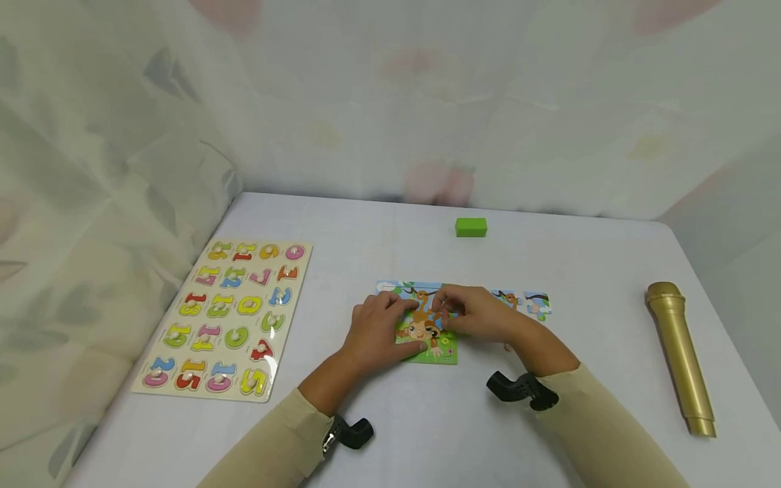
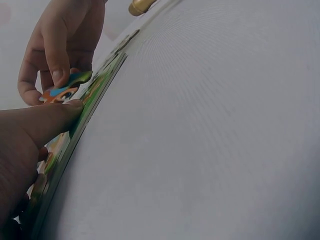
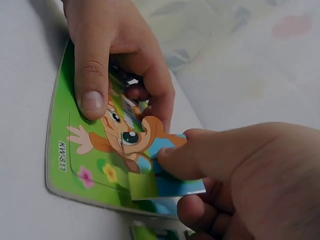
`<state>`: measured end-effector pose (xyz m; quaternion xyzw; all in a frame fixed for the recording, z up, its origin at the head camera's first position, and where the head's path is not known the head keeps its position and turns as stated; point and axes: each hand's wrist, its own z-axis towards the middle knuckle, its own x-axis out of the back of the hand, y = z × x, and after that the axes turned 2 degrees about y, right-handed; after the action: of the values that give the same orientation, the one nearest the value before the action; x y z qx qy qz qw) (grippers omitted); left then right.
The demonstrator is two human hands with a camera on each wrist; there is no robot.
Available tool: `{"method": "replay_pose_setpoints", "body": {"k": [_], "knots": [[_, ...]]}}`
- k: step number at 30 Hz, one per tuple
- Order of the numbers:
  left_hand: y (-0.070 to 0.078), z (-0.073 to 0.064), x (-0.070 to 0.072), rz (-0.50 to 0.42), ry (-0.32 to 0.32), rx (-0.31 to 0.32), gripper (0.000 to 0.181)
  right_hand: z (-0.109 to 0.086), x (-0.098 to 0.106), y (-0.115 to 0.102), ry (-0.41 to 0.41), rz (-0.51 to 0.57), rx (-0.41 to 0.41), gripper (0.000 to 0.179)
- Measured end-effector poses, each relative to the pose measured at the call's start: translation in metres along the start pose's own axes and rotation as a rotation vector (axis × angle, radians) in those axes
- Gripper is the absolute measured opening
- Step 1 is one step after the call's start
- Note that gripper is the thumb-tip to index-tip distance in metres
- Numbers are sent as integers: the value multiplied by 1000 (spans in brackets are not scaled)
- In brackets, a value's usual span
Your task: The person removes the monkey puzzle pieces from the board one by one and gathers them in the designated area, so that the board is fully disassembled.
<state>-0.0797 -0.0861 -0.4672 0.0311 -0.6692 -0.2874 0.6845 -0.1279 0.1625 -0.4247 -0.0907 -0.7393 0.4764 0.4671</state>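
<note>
Puzzle piece (image 3: 172, 188), between right fingers (image 3: 192, 209), over puzzle board (image 3: 60, 125)

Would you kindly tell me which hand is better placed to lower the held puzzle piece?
Probably the right hand: it pinches the puzzle piece beside the left hand, which rests on the puzzle board.

My green monkey puzzle board (image 3: 60, 120), printed KW-811, lies flat on the worktop (image 1: 415, 440), partly filled, beneath my left fingers (image 3: 159, 92). At its three o'clock, my right fingers (image 3: 191, 207) pinch a tilted blue-and-green puzzle piece (image 3: 175, 187). Loose pieces (image 1: 538, 305) lie farther toward three o'clock.
</note>
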Motion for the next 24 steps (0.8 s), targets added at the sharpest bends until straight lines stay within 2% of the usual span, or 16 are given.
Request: {"method": "replay_pose_setpoints", "body": {"k": [5,13,24], "knots": [[0,0,-1,4,-5,3,75,-11,3,3,17,93,-31,21],[1,0,1,2,-26,21,75,-22,10,6,12,121,-46,21],[1,0,-1,5,-22,18,75,-39,21,15,7,178,-89,19]]}}
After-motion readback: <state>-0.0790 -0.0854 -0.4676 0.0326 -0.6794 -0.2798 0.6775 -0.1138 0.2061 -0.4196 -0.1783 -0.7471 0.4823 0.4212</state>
